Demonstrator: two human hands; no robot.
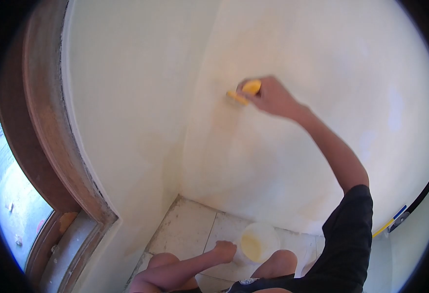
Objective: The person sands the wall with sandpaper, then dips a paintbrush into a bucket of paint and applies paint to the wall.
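My right hand [273,95] is raised to the pale wall [292,156], fingers wrapped round a yellow brush-like tool [251,88]. The tool's flat yellow head is against or very close to the wall; its underside is hard to make out. Darker, brownish damp-looking patches mark the wall around and below it. Down by my knees, my left hand [225,251] is closed in a fist beside the rim of a whitish translucent bucket [269,239]. What that fist holds, if anything, is hidden. Something yellowish shows inside the bucket.
Two walls meet in a corner just left of the tool. A wooden frame [53,112] borders an opening at the left, bright outside. Light tiles [187,224] cover the floor. Near the right edge lies a long yellow and blue pole [390,222] beside a black strip.
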